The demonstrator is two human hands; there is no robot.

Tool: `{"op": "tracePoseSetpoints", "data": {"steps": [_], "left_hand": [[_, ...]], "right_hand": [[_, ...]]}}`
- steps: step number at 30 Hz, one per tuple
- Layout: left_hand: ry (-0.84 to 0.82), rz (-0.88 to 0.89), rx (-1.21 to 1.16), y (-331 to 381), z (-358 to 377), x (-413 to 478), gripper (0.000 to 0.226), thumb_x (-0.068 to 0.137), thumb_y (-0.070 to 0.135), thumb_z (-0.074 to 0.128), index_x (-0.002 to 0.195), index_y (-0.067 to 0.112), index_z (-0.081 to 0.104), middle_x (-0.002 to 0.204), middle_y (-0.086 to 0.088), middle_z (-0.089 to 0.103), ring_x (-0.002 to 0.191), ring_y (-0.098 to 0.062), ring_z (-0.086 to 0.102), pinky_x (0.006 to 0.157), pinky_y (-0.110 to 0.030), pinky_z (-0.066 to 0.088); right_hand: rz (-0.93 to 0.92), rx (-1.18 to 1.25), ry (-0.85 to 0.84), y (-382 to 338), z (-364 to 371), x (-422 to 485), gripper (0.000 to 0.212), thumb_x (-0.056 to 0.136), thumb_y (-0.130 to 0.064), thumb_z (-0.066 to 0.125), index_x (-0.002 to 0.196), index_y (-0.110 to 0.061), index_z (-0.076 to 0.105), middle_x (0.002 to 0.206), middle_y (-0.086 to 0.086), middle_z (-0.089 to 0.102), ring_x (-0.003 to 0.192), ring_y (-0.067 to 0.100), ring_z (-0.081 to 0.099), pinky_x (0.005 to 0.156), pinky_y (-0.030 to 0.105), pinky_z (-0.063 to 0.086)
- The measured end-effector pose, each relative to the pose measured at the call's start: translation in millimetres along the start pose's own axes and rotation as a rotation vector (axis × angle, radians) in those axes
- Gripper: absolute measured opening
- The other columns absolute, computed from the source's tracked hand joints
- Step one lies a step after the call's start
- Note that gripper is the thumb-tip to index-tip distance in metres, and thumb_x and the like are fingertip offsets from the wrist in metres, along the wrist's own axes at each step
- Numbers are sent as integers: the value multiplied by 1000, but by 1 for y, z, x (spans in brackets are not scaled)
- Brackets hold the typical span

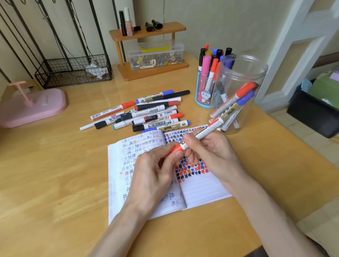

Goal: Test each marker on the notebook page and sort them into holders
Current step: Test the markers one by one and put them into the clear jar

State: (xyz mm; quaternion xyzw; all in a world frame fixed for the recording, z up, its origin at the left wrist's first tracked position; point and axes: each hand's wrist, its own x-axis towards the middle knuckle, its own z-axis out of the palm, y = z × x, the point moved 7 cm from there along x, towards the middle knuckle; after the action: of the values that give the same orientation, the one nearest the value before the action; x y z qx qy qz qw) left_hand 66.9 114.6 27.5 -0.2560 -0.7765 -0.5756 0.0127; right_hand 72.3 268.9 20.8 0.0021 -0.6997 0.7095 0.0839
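The red marker [206, 131] slants over the notebook [203, 188], cap [175, 149] lower-left. The left hand [152, 172] pinches the cap, and the right hand [211, 151] grips the barrel with curled fingers [190, 144].

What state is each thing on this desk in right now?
Red marker: held up, cap seemingly on.
Left hand: pinches the marker's red cap end.
Right hand: grips the marker's barrel.
Notebook: open, flat, pages scribbled.
Jar: upright, lidless, a few markers inside.
Cup: upright, packed with markers.
Loose markers: lying in a heap.
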Motion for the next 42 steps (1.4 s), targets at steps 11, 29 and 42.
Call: {"op": "tracePoseSetpoints", "data": {"steps": [11, 29, 42], "left_hand": [[29, -113, -17, -17, -5, 1, 17, 102, 30, 66, 89, 28, 77, 69, 9, 71, 57, -14, 61, 59, -35, 51], [49, 3, 260, -24, -31, 0, 36, 111, 36, 46, 76, 29, 50, 61, 7, 49, 56, -15, 46, 58, -28, 36], [63, 12, 315, -23, -25, 0, 17, 104, 45, 55, 100, 31, 65, 66, 14, 61, 59, -11, 57, 56, -18, 38]], "right_hand": [[-4, -36, 8, -3, 2, -3, 30, 100, -19, 66, 76, -1, 65, 64, 10, 58, 57, 16, 50, 55, 22, 43], [93, 55, 334, 0, -51, -2, 24, 101, -30, 64, 87, -11, 66, 70, 3, 56, 63, 9, 49, 57, 20, 41], [65, -101, 216, 12, -12, -36, 19, 98, -10, 68, 80, -5, 65, 55, 7, 61, 42, 14, 50, 46, 22, 41]]}}
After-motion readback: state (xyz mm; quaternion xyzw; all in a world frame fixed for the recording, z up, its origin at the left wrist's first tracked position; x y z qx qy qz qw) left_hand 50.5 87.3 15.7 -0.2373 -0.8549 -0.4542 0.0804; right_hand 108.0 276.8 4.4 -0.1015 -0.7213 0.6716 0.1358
